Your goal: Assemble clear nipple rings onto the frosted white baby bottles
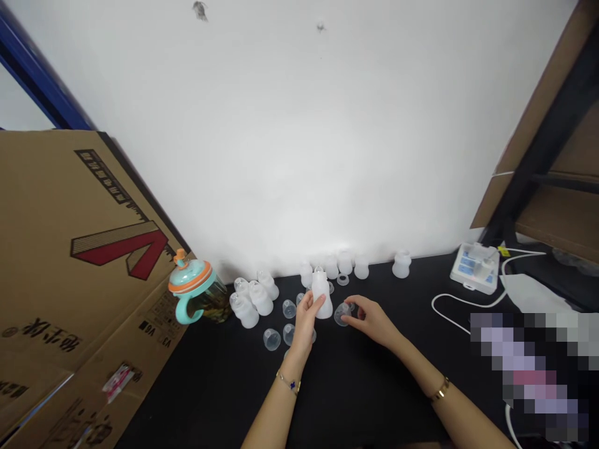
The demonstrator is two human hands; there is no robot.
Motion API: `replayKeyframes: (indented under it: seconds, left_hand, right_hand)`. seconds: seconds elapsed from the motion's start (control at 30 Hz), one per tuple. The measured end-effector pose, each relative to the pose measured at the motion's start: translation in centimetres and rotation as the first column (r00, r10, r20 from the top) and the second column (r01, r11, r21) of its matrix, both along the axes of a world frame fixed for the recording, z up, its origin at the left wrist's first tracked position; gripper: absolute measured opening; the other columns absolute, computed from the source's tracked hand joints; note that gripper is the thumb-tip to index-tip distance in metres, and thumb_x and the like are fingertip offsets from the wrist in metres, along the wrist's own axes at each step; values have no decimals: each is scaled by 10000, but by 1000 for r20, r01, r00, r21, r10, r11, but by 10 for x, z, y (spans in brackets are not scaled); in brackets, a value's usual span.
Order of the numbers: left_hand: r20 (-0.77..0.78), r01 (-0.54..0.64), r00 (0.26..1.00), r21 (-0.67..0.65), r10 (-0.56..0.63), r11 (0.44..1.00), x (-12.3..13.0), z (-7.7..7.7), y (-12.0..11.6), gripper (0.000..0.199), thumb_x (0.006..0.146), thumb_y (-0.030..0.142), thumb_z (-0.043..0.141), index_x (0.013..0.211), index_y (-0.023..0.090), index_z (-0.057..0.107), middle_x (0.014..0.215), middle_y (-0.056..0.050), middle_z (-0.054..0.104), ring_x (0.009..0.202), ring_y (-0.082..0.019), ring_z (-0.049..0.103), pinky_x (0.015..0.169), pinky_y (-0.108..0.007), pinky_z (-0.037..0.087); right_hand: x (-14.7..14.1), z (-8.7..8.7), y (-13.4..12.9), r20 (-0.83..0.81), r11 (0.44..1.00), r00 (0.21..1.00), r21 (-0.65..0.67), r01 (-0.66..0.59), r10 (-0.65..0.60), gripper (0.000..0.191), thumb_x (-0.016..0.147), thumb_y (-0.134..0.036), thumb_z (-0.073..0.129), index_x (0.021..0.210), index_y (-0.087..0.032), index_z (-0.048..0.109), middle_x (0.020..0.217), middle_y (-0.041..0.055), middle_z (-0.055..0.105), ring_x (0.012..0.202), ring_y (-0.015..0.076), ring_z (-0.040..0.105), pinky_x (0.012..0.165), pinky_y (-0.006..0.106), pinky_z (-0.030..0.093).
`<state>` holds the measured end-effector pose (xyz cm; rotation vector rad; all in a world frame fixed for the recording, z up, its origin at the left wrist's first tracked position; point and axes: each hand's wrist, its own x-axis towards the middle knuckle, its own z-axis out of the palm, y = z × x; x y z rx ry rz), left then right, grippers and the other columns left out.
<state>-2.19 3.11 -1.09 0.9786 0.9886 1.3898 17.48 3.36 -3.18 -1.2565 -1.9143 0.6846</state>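
My left hand is wrapped round a small white baby bottle, which stands upright with a nipple on its top. Just right of it, my right hand pinches a clear dome-shaped cap between thumb and fingers, low over the black table. Several more clear caps lie around my left hand, some partly hidden behind it. To the left stands a group of white bottles with nipples. Along the wall is a row of white bottle bodies, with a ring-shaped collar in front.
A pitcher with a turquoise and orange lid stands at the left, against a large cardboard box. At the right are a white box-shaped device and a white cable on the black table. A white wall rises behind.
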Motion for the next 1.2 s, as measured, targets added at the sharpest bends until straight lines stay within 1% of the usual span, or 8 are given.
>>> replayKeyframes:
  seconds: [0.1, 0.23, 0.4, 0.53, 0.77, 0.9, 1.0, 1.2]
  left_hand:
    - [-1, 3, 1000, 10, -3, 1000, -1, 0, 0, 382, 762, 414, 761, 1045, 162, 715, 1015, -82, 698, 963, -224, 640, 786, -257, 474]
    - [-12, 20, 1000, 5, -19, 1000, -1, -1, 1, 390, 766, 433, 755, 1046, 165, 719, 1008, -74, 704, 948, -218, 645, 769, -253, 478]
    - [-48, 67, 997, -11, -67, 998, 0, -2, 0, 378, 762, 454, 757, 1023, 182, 731, 984, -54, 719, 903, -207, 645, 748, -251, 479]
    - [-92, 135, 987, -10, -135, 991, 1, 0, -1, 380, 758, 460, 759, 1020, 186, 734, 959, -49, 729, 901, -215, 645, 756, -260, 476]
    - [-151, 271, 950, -37, -273, 962, 1, -4, 0, 413, 764, 468, 751, 1008, 136, 728, 935, -74, 730, 845, -210, 641, 735, -261, 446]
    - [-198, 313, 926, -67, -321, 947, 1, -5, -2, 431, 778, 473, 737, 1042, 134, 723, 908, -65, 723, 806, -197, 625, 709, -257, 428]
    - [-220, 341, 911, -79, -350, 937, 2, -4, -3, 411, 778, 468, 740, 1009, 128, 721, 870, -54, 709, 764, -179, 609, 681, -249, 409]
    - [-250, 371, 891, -83, -379, 925, 1, -8, -1, 417, 772, 481, 746, 989, 127, 720, 832, -41, 702, 736, -169, 603, 665, -244, 404]
  right_hand:
    - [4, 3, 4, -94, 997, 994, -41, 60, -63, 383, 807, -474, 668, 1076, -202, 663, 824, 14, 684, 597, 146, 551, 598, 273, 478]
    - [8, 6, 8, -236, 991, 964, -75, 110, -125, 405, 807, -512, 656, 1071, -205, 672, 996, 52, 700, 583, 132, 559, 569, 277, 487]
    - [11, 8, 10, -374, 977, 905, -134, 164, -204, 448, 782, -537, 674, 1064, -189, 682, 956, 70, 712, 499, 112, 535, 412, 232, 402]
    - [14, 10, 11, -470, 971, 851, -146, 187, -234, 476, 752, -527, 713, 1078, -181, 681, 993, 93, 714, 484, 96, 508, 377, 215, 365]
    - [20, 6, 17, -576, 954, 761, -195, 226, -298, 515, 722, -525, 740, 1101, -180, 691, 990, 97, 720, 449, 83, 490, 370, 225, 376]
    - [23, 6, 19, -638, 951, 706, -206, 229, -308, 490, 730, -513, 746, 1087, -184, 687, 1008, 94, 720, 443, 73, 478, 366, 221, 360]
    - [23, 7, 19, -670, 949, 672, -214, 233, -316, 480, 744, -506, 741, 1091, -180, 683, 983, 84, 721, 449, 72, 472, 378, 220, 362]
    - [24, 11, 19, -740, 945, 587, -236, 228, -327, 561, 721, -526, 756, 1150, -188, 624, 1019, 79, 711, 441, 72, 479, 370, 217, 353]
